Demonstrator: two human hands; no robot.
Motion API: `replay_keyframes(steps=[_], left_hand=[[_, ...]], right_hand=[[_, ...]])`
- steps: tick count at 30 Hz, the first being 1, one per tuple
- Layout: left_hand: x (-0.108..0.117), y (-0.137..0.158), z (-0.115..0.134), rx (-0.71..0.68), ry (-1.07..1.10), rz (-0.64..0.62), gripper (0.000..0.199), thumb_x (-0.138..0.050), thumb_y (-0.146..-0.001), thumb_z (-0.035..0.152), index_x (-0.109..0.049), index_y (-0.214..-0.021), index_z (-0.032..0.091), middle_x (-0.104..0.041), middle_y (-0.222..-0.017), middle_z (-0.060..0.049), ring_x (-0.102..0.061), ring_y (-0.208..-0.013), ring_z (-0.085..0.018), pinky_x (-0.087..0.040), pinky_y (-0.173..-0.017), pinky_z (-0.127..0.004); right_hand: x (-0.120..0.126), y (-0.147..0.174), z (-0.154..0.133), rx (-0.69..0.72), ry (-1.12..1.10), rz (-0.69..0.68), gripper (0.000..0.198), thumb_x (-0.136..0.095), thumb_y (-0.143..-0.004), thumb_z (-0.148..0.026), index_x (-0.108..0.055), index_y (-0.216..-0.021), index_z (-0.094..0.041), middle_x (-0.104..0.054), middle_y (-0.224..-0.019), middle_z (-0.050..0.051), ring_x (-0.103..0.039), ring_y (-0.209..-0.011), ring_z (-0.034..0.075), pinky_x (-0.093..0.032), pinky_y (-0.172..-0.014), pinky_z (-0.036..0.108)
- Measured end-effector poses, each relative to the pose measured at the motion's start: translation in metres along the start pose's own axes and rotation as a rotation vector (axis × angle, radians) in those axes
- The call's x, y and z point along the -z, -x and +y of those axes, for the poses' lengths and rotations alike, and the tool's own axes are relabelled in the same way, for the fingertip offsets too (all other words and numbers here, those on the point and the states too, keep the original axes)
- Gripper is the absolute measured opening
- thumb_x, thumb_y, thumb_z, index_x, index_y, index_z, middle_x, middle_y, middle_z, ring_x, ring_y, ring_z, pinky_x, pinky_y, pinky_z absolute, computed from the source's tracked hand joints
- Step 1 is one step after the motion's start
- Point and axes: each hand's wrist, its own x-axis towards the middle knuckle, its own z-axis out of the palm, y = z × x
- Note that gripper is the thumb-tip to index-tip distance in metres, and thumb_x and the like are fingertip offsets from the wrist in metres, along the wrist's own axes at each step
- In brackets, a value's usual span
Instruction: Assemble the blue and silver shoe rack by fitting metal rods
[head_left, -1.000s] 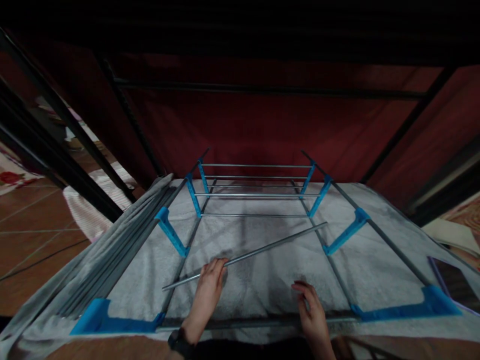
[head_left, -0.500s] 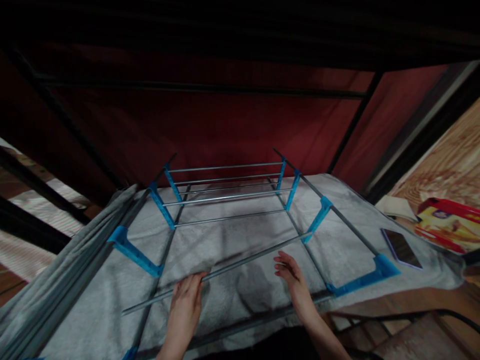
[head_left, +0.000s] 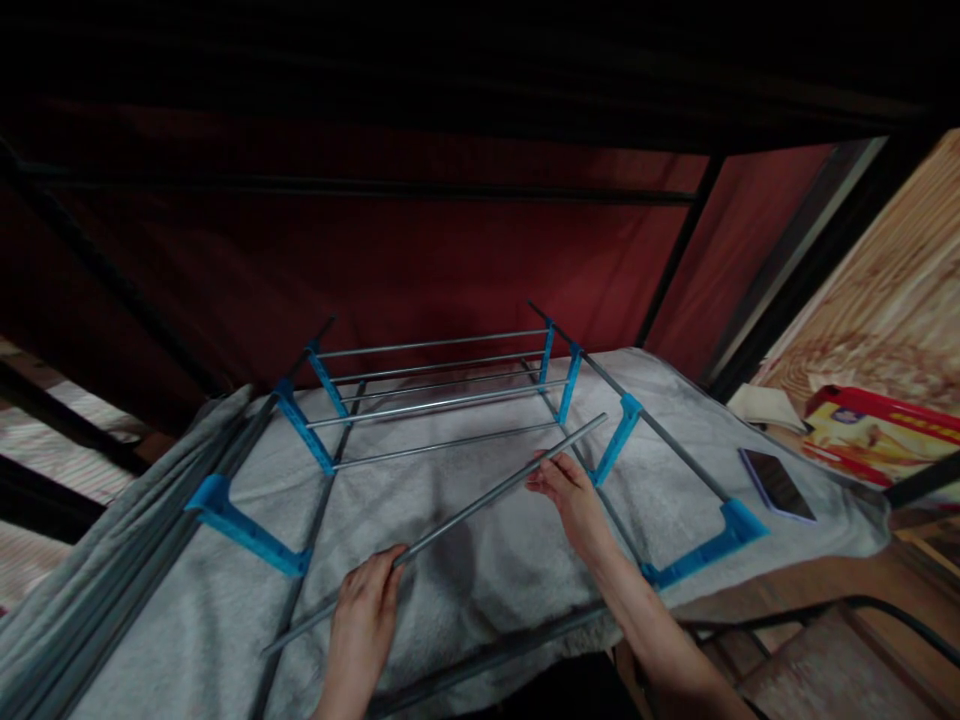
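A loose grey metal rod (head_left: 469, 510) slants across the near part of a rack frame, its right end raised higher than its left. My left hand (head_left: 364, 612) is closed around the rod left of its middle. Toward the right end, the fingers of my right hand (head_left: 571, 495) pinch the same rod. The frame has blue plastic brackets, among them a left bracket (head_left: 251, 532) and a right bracket (head_left: 616, 442). Several crossbars (head_left: 442, 404) join the far brackets. The rod's right tip stands apart from the right bracket.
A grey blanket (head_left: 465, 590) lies under the frame, with bundled grey fabric (head_left: 127, 560) along the left. On the right are a phone (head_left: 778, 485) and a red-and-yellow package (head_left: 877, 435). Dark metal posts and a red fabric wall (head_left: 450, 260) surround the surface.
My right hand has moved up and forward and taken hold of the rod. The rod's right end has left the right bracket's side and swung away from me. The view has shifted slightly.
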Motion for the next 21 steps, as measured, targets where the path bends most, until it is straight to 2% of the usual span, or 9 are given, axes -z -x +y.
replay_keyframes(steps=[2, 6, 13, 16, 21], left_hand=[[0.001, -0.008, 0.005, 0.003, 0.008, -0.018, 0.031, -0.04, -0.099, 0.038, -0.067, -0.111, 0.027, -0.076, -0.095, -0.004, -0.073, -0.087, -0.025, -0.059, -0.077, -0.04], [0.0, -0.026, 0.017, 0.002, 0.009, -0.028, 0.033, -0.038, -0.1, 0.032, -0.066, -0.114, 0.024, -0.075, -0.097, -0.005, -0.071, -0.088, -0.024, -0.057, -0.078, -0.038], [-0.006, -0.051, 0.043, 0.02, -0.136, -0.113, 0.042, -0.037, -0.094, 0.01, -0.063, -0.125, 0.023, -0.071, -0.105, -0.007, -0.065, -0.095, -0.024, -0.052, -0.086, -0.04], [-0.007, -0.059, 0.044, 0.025, -0.192, -0.14, 0.049, -0.038, -0.09, 0.004, -0.061, -0.128, 0.022, -0.07, -0.107, -0.008, -0.063, -0.098, -0.025, -0.05, -0.091, -0.041], [0.001, -0.064, 0.034, 0.049, -0.247, -0.131, 0.046, -0.039, -0.091, 0.005, -0.062, -0.129, 0.02, -0.069, -0.105, -0.01, -0.061, -0.098, -0.026, -0.048, -0.092, -0.043]], right_hand=[[-0.002, -0.009, -0.005, -0.005, -0.023, 0.001, 0.04, -0.086, -0.066, -0.05, -0.073, -0.091, -0.022, -0.067, -0.074, -0.001, -0.064, -0.072, 0.017, -0.057, -0.073, 0.033], [-0.006, -0.022, -0.01, -0.024, -0.053, -0.01, 0.039, -0.09, -0.063, -0.046, -0.074, -0.089, -0.022, -0.069, -0.077, 0.0, -0.065, -0.071, 0.015, -0.059, -0.073, 0.031], [-0.022, -0.025, -0.001, -0.13, -0.014, -0.112, 0.035, -0.092, -0.062, -0.042, -0.077, -0.086, -0.021, -0.074, -0.085, 0.001, -0.07, -0.08, 0.017, -0.061, -0.083, 0.034], [-0.029, -0.028, 0.003, -0.144, 0.0, -0.136, 0.032, -0.093, -0.061, -0.04, -0.077, -0.082, -0.021, -0.074, -0.085, 0.002, -0.071, -0.081, 0.018, -0.062, -0.086, 0.036], [-0.03, -0.041, 0.0, -0.066, -0.025, -0.081, 0.03, -0.094, -0.059, -0.037, -0.074, -0.073, -0.021, -0.075, -0.089, 0.001, -0.071, -0.083, 0.018, -0.064, -0.085, 0.037]])
